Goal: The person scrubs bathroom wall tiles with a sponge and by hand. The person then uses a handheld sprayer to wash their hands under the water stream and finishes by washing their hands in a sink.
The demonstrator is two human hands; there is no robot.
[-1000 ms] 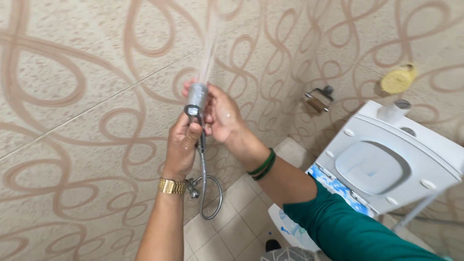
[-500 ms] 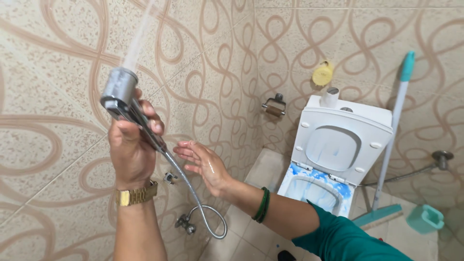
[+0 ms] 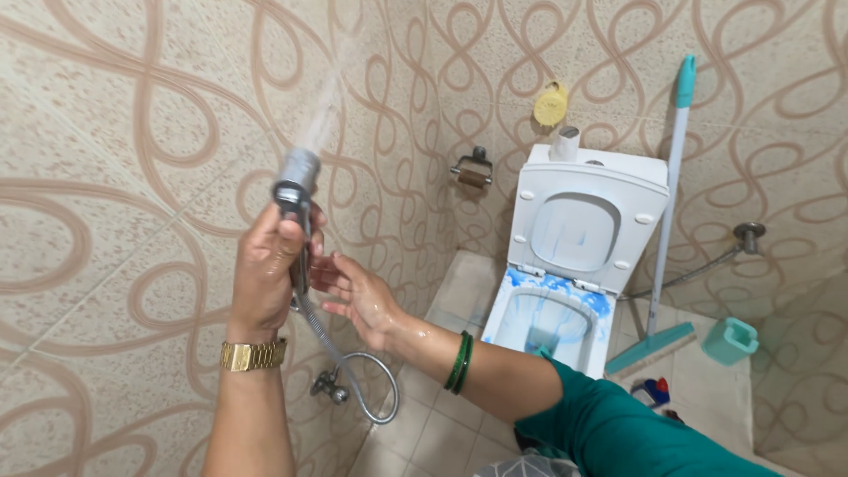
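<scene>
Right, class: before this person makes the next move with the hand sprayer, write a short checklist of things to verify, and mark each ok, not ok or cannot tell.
1. Left hand wrapped firmly round the hand sprayer: ok.
2. Spray aimed at the tiled wall, away from the person: ok.
3. Right hand free, open and wet beside the hose, gripping nothing: ok.
4. Hose free of kinks down to the wall valve: ok, one loose loop.
5. Toilet lid up, blue cleaner showing round the rim: ok.
6. Floor dry underfoot: cannot tell.
</scene>
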